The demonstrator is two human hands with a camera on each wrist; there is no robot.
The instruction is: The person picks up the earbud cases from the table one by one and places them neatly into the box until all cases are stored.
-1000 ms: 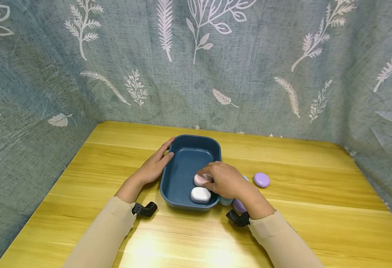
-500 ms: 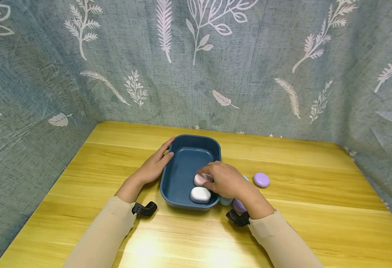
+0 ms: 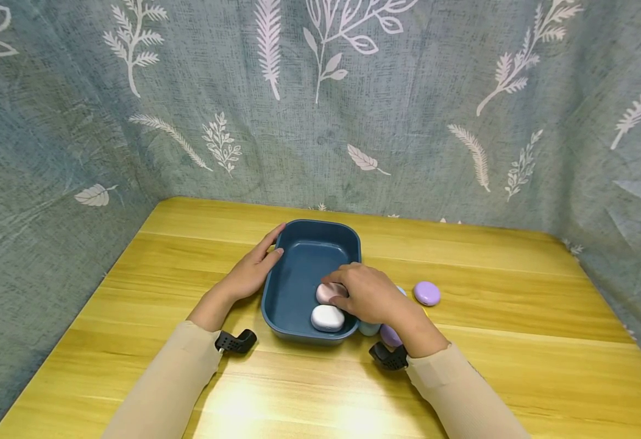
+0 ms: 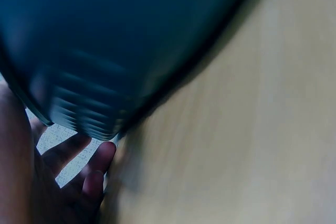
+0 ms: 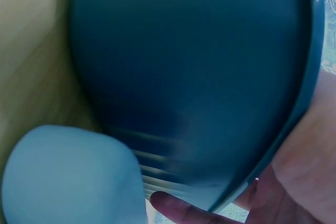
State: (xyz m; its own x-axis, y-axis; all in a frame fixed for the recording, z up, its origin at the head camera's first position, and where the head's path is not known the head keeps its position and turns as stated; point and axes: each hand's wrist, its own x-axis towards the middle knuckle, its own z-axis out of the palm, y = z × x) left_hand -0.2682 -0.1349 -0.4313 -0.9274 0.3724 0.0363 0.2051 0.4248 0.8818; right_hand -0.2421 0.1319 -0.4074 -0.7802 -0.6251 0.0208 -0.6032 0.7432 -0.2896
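Note:
A dark blue plastic bin [image 3: 303,266] stands on the table in the head view. My left hand [image 3: 250,271] rests against its left wall, fingers straight along the outside and the thumb at the rim. In the left wrist view, fingers [image 4: 101,157] touch the ribbed end of the wall. My right hand [image 3: 365,292] reaches over the right rim and pinches a pale pink rounded case [image 3: 327,294] lying in the bin, its right part hidden by the hand. Just nearer lies a white rounded case [image 3: 328,319], also inside.
Right of the bin, a purple round case [image 3: 427,293] lies apart. Another purple one [image 3: 390,336] and a light blue rounded case [image 5: 71,177] sit near the bin wall, partly hidden under my right arm. A patterned curtain [image 3: 320,152] borders the table [image 3: 490,256].
Hardly anything moves. The head view shifts slightly; both hands stay where they were, my right hand still on the pale pink case.

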